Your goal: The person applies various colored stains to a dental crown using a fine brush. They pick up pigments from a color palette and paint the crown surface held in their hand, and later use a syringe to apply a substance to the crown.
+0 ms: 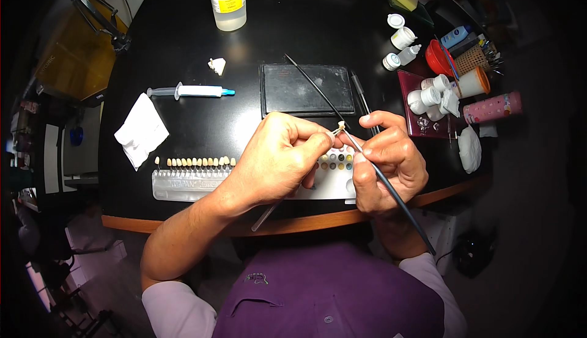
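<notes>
My left hand (284, 157) is closed in a pinch on a thin holder (335, 132) carrying a small tooth-coloured piece (341, 125). My right hand (394, 170) grips a long dark brush (394, 194) between thumb and fingers, its tip at or close to that piece; whether they touch I cannot tell. Beneath my hands lies a white palette (330, 188) with coloured dots. A clear shade-guide holder (180, 188) with a row of tooth samples (202, 162) sits left of them. Beyond them, a second thin brush (309, 78) lies across a dark slab (275, 93).
A liquid bottle (227, 17) stands at the back. A syringe (199, 91) and folded tissue (140, 130) lie left. At right are small jars (403, 37), a red bowl (437, 57), a maroon tray (413, 118) and a pink cylinder (492, 107). The desk's wooden edge (330, 219) runs nearest me.
</notes>
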`<state>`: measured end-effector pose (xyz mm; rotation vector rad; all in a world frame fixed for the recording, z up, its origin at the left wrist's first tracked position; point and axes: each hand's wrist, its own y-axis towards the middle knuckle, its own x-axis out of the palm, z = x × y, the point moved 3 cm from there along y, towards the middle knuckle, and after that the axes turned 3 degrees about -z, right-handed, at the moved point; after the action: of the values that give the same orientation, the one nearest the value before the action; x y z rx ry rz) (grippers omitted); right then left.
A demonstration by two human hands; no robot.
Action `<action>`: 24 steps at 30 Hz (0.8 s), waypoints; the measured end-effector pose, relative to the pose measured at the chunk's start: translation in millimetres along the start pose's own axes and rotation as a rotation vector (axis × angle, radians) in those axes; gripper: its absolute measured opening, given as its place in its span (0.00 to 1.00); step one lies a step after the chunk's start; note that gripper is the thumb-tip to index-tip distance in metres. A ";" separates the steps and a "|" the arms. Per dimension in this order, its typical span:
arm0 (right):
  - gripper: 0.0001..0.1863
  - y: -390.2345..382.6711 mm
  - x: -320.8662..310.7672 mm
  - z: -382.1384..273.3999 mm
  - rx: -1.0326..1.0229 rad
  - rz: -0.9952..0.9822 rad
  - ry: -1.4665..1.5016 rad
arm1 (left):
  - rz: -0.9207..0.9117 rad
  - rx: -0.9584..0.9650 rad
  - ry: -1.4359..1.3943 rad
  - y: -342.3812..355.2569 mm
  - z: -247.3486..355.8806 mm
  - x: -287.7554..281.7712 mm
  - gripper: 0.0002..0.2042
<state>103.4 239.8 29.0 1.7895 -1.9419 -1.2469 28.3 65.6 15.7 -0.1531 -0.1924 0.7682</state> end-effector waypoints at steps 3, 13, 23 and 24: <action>0.09 -1.3 0.1 -1.4 0.025 0.029 0.040 | 0.013 0.028 0.027 0.5 -5.4 -0.3 0.16; 0.09 -1.6 1.1 -0.1 0.012 0.039 0.057 | 0.020 -0.006 0.043 -0.5 2.4 0.1 0.15; 0.07 -2.9 -1.9 -4.0 0.081 0.100 0.140 | 0.045 0.027 0.063 -0.8 1.6 2.1 0.14; 0.07 -2.4 -2.1 -4.3 0.081 0.087 0.112 | 0.043 0.036 0.062 -1.0 0.7 1.7 0.14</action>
<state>108.5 240.1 30.8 1.7511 -2.0112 -1.0317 30.0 66.2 16.8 -0.1469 -0.1170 0.8080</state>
